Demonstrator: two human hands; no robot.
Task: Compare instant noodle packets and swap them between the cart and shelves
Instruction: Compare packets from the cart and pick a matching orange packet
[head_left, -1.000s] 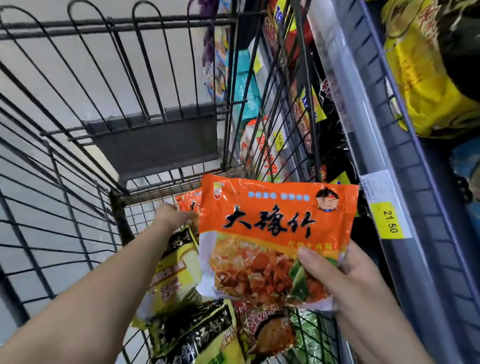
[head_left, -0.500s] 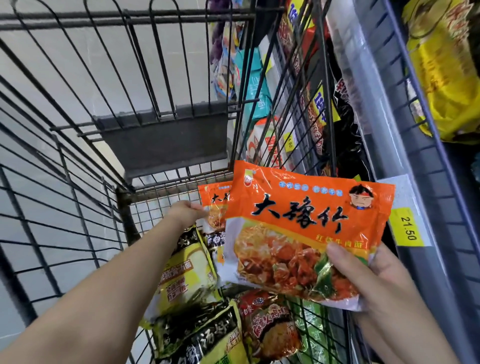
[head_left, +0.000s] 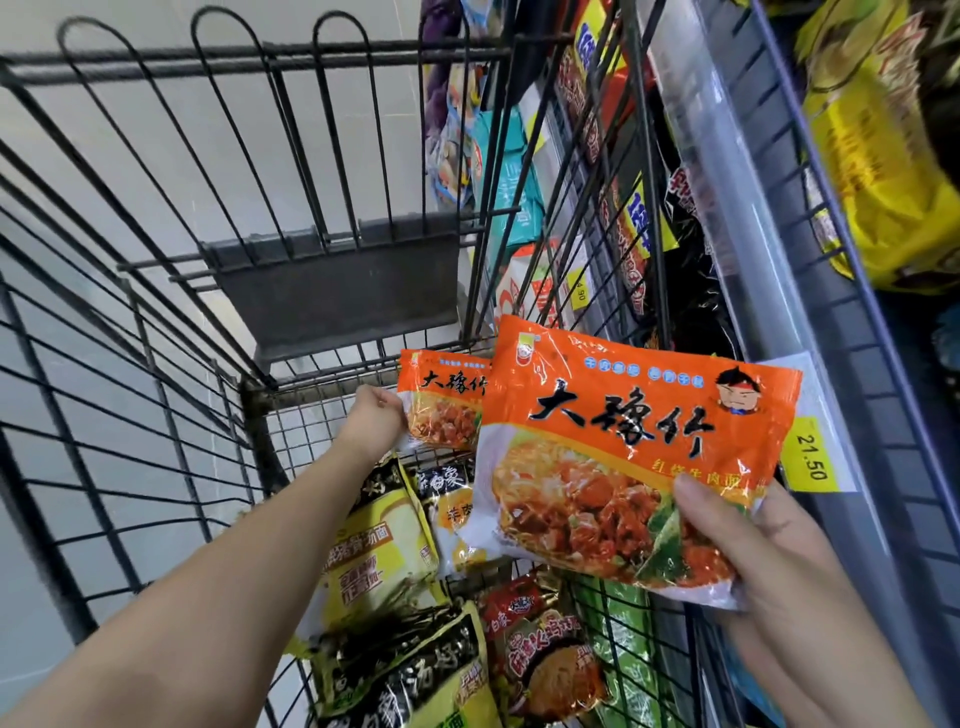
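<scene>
My right hand (head_left: 769, 561) grips an orange instant noodle packet (head_left: 623, 447) by its lower right corner, thumb on the front, holding it over the right side of the black wire cart (head_left: 156, 322). Deep in the cart, my left hand (head_left: 376, 418) holds a second, matching orange packet (head_left: 441, 402) by its lower left edge, lifted above the other packets. Part of that second packet is hidden behind the first.
Yellow-and-black noodle packets (head_left: 384, 561) and a red one (head_left: 540, 660) lie on the cart floor. Shelves on the right carry more packets (head_left: 878, 171) behind a rail with a yellow 21.50 price tag (head_left: 813, 457). A grey child-seat flap (head_left: 337, 291) hangs at the cart's far end.
My left hand has raised the second orange packet out from among the packets in the cart. The right hand's packet has shifted right, toward the shelf rail.
</scene>
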